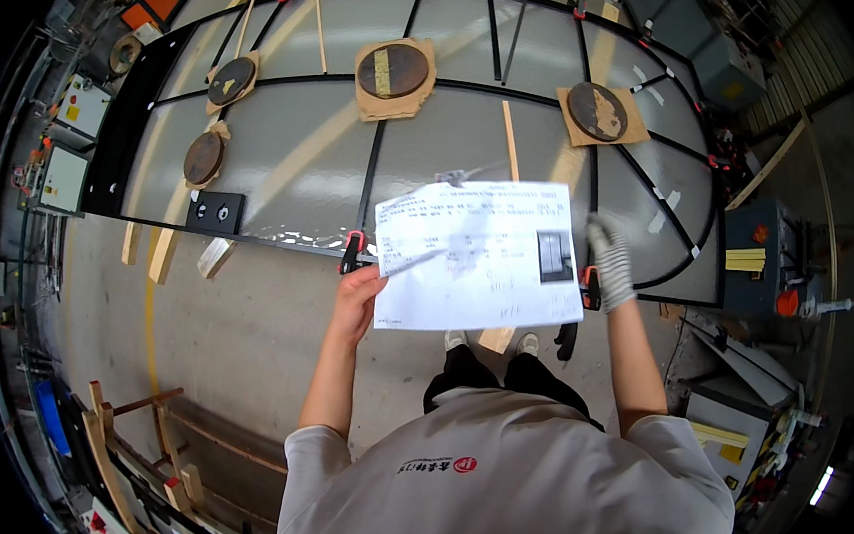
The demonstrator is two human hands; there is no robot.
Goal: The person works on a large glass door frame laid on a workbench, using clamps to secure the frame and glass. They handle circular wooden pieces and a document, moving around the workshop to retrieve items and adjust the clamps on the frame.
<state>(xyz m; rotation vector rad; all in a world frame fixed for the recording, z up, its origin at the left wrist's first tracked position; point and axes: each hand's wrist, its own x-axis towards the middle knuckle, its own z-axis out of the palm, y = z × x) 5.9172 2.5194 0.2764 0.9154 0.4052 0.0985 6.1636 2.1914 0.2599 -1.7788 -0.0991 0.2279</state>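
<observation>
A white printed sheet of paper (pixel 480 298) with a small dark picture near its right side is in front of me, over the near edge of a large grey panel (pixel 289 167) with black bars. My left hand (pixel 357 298), bare, is closed on the paper's left edge. Just off the right edge is my right hand (pixel 612 262) in a pale striped work glove, its fingers stretched out and a little blurred, with nothing visible in them. A red and black clamp (pixel 353 251) grips the panel edge near my left hand; another clamp (pixel 590 286) is beside my right hand.
Round dark weights, including one at the middle (pixel 410 71) and one at the right (pixel 588 112), lie on cardboard pieces on the panel. Wooden beams (pixel 163 256) jut out underneath. A wooden rack (pixel 110 443) stands at the lower left, and a grey cabinet (pixel 674 22) at the far right.
</observation>
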